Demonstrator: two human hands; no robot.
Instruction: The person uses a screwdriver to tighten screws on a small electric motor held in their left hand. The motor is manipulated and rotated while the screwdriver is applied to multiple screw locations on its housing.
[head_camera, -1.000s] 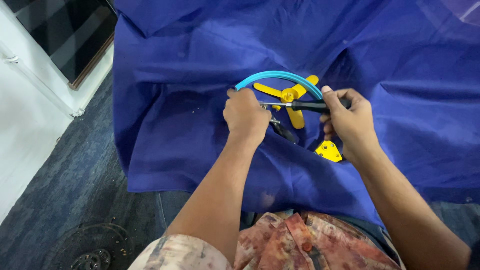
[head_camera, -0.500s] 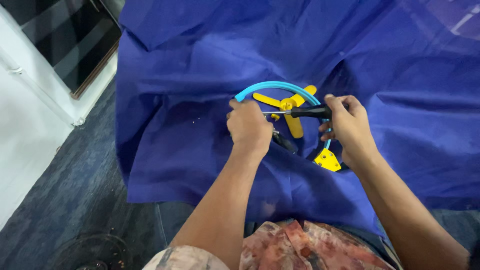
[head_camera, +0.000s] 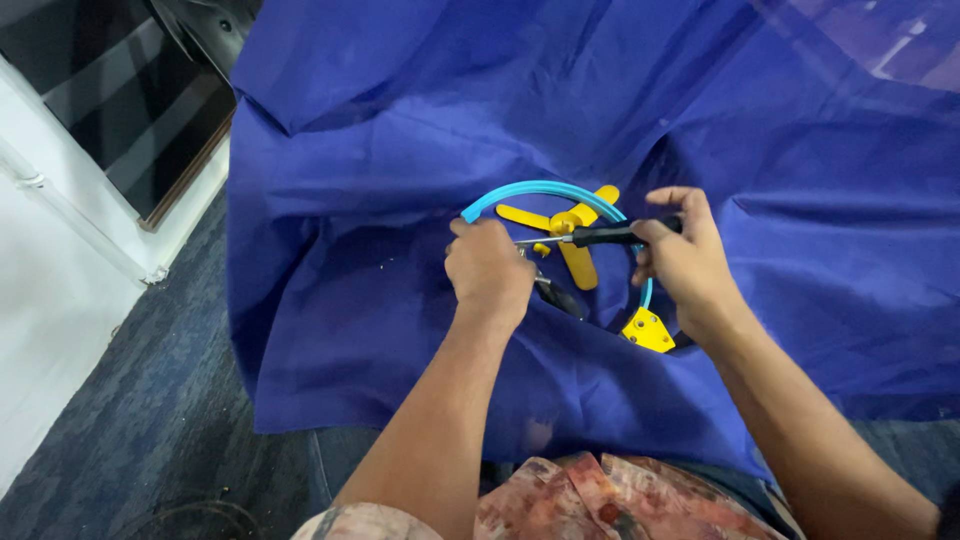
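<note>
A small fan part lies on a blue cloth (head_camera: 400, 330): a light-blue ring (head_camera: 520, 190) around a yellow propeller (head_camera: 575, 250), with a yellow bracket (head_camera: 648, 330) at its lower right. My right hand (head_camera: 680, 265) grips a black-handled screwdriver (head_camera: 600, 236) held level, its metal tip pointing left toward the propeller hub. My left hand (head_camera: 488, 272) is closed over the ring's left side, fingers curled around something small I cannot make out. A dark tool piece (head_camera: 560, 298) sticks out just below my left hand.
The blue cloth drapes over a raised surface and covers most of the view. Grey-blue carpet (head_camera: 130, 430) lies at the lower left. A white wall and a dark glass panel (head_camera: 130, 110) stand at the upper left. My patterned clothing shows at the bottom edge.
The view has shifted slightly, so hands and fan sit a bit lower and to the right. The screwdriver remains level at the hub; both hands keep their grips.
</note>
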